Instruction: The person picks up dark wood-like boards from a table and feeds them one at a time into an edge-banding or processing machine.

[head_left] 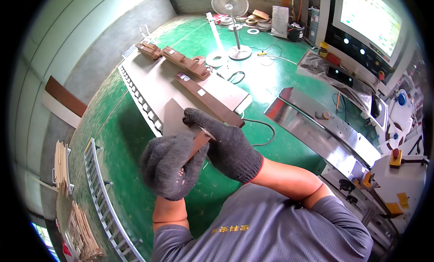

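Observation:
Both of my hands wear dark grey knit gloves and hold a narrow brown board in front of my body. The near end of the board shows a reddish-brown edge and is partly covered by the gloves. My left hand is closed around this near end. On the board's right side, my right hand is closed too, its fingertips curled by the edge. Just beyond, a longer brown board with a small white label lies on a pale conveyor table.
More stacked brown boards lie at the table's far end. To the right stand a metal-topped machine and a lit screen. A roller rack is on the left. A fan stands behind, with cables on the green floor.

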{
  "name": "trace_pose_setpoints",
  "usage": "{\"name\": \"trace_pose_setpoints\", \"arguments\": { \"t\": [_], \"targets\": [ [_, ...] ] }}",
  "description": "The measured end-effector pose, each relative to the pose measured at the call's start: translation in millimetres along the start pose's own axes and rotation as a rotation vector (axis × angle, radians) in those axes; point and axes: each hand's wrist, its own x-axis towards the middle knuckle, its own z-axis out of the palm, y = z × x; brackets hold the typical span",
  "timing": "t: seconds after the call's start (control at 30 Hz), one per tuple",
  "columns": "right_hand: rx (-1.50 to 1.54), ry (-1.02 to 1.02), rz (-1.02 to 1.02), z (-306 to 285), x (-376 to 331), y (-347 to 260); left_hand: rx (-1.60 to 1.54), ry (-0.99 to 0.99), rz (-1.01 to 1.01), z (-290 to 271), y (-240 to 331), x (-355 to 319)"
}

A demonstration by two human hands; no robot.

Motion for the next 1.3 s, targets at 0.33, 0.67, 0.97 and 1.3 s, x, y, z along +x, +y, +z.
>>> {"name": "trace_pose_setpoints", "arguments": {
  "t": [0.33, 0.67, 0.97, 1.3],
  "targets": [
    [0.111, 0.244, 0.24, -54, -39, 8, -0.819, 0.233, -0.241, 72, -23, -36],
    [0.159, 1.034, 0.493, -202, -313, 12, -1.54, 0.921, -2.096, 295, -206, -393],
    [-0.833, 1.618, 0.723, -200, -419, -57, -2.214, 0.138, -1.381, 319, -94, -231],
    [-1.583, 1.496, 0.896, -112, -476, -181, -1.885, -0.771, -1.159, 332, 81, -145]
  ]
}}
